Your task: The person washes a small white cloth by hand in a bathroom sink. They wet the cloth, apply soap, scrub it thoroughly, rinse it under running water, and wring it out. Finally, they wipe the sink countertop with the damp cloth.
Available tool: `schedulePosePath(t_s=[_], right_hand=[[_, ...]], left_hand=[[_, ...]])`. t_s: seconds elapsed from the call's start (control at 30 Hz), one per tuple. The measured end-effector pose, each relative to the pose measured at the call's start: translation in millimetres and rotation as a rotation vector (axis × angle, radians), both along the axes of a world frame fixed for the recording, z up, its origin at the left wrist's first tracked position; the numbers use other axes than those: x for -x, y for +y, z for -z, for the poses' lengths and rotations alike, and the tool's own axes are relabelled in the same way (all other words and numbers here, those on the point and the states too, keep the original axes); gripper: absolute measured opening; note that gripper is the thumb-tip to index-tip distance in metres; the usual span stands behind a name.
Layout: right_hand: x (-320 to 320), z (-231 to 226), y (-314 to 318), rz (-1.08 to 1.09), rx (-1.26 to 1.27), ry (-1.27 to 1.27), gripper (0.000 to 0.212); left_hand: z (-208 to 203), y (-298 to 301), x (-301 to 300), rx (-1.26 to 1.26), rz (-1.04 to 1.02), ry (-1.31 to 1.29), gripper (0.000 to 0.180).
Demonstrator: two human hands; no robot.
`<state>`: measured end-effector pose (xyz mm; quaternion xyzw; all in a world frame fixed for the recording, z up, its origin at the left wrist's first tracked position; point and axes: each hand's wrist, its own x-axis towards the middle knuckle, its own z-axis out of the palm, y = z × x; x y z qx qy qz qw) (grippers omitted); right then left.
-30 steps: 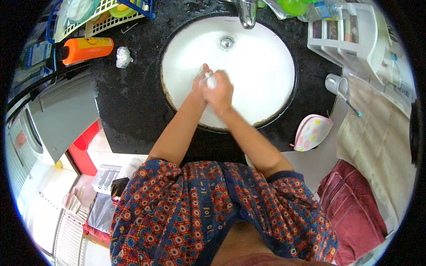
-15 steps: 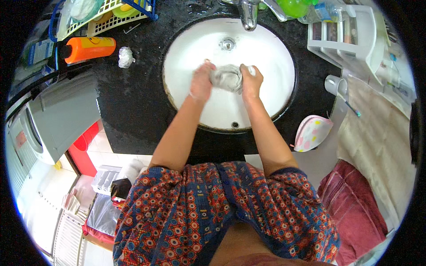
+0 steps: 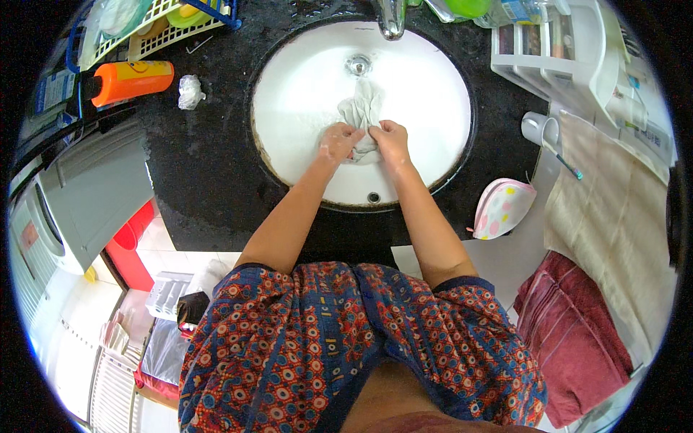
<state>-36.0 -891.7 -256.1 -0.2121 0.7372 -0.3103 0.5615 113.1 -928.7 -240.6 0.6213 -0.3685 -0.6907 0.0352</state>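
A crumpled pale grey cloth (image 3: 361,108) lies in the white oval sink (image 3: 433,123), wet-looking and stretched toward the drain (image 3: 359,66). My left hand (image 3: 338,142) pinches the cloth's near part from the left. Close beside it, my right hand (image 3: 390,140) grips the same part from the right, thumb and fingertips together. Some folds hang below and between my hands. Above the basin's far rim is the metal faucet (image 3: 390,22); I cannot make out any water running from it.
Left on the black counter (image 3: 209,166) are an orange bottle (image 3: 133,81), a crumpled white wad (image 3: 190,92) and a dish rack (image 3: 155,32). At right stand white drawers (image 3: 552,54), a white mug (image 3: 535,128) beside a toothbrush (image 3: 563,160), and a spotted pouch (image 3: 504,208).
The cloth was bunched into a ball between my hands; now it is spread out lengthwise toward the drain. My hands have come closer together. The whole view has shifted slightly.
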Motion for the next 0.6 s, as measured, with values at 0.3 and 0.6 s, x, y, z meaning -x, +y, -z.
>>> schedulePosePath(t_s=[0.3,0.6], right_hand=[[9,-57,-10,0.545,0.242,-0.553,0.029],[4,-50,5,0.087,0.052,-0.114,0.016]], left_hand=[[-48,-2,-16,0.116,-0.264,0.375,0.026],[-25,32,15,0.980,0.356,0.001,0.007]])
